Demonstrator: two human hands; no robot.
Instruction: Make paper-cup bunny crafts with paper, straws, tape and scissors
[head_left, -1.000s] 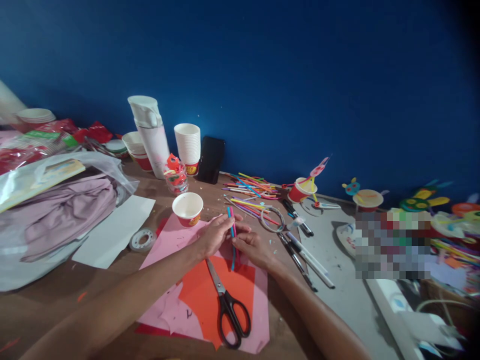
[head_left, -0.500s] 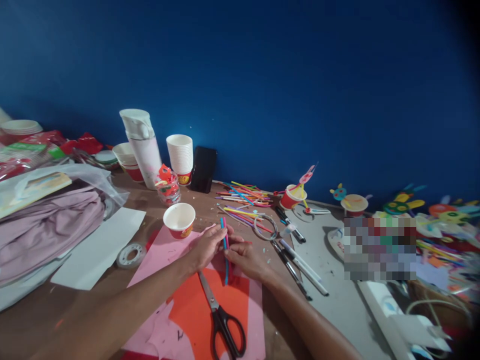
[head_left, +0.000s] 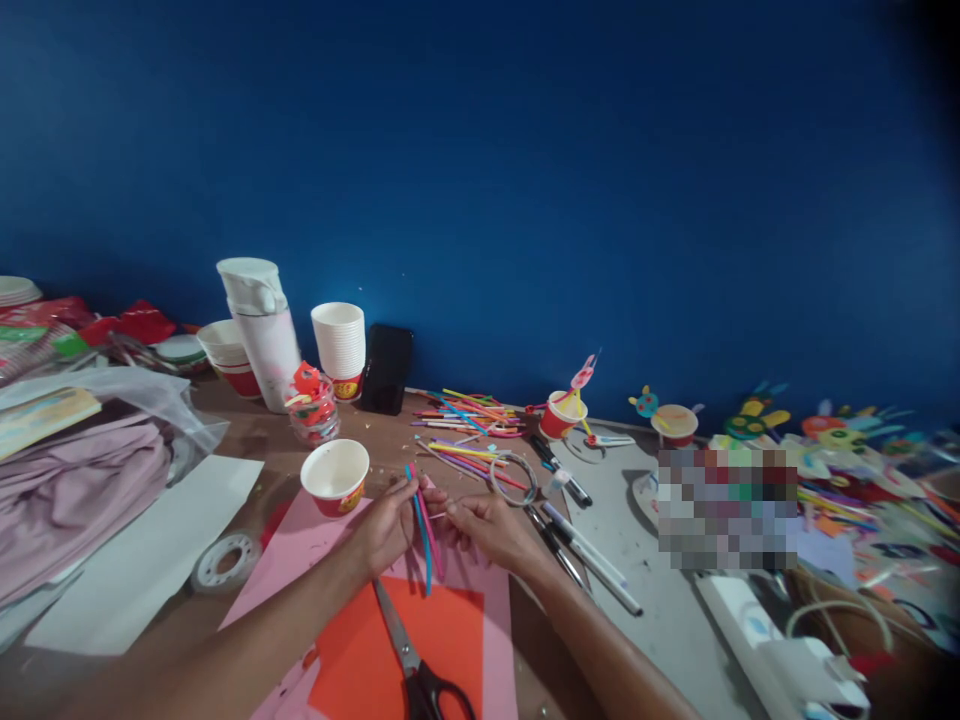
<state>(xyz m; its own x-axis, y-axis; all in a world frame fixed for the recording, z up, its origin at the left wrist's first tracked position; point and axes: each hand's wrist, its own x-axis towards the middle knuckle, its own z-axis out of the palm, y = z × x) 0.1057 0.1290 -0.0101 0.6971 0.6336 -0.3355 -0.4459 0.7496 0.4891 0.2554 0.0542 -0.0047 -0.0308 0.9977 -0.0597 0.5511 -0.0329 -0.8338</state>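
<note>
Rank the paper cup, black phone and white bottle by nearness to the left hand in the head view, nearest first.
From the left hand:
1. Paper cup: just beyond the hand, toward the left.
2. Black phone: farther ahead, at the wall.
3. White bottle: at the wall, farther left.

From here I count one blue straw [head_left: 424,540], one pink straw [head_left: 429,525], one pair of scissors [head_left: 409,655], one tape roll [head_left: 212,575], one black phone [head_left: 386,368], one white flask [head_left: 262,350], one tall cup stack [head_left: 339,345].
</note>
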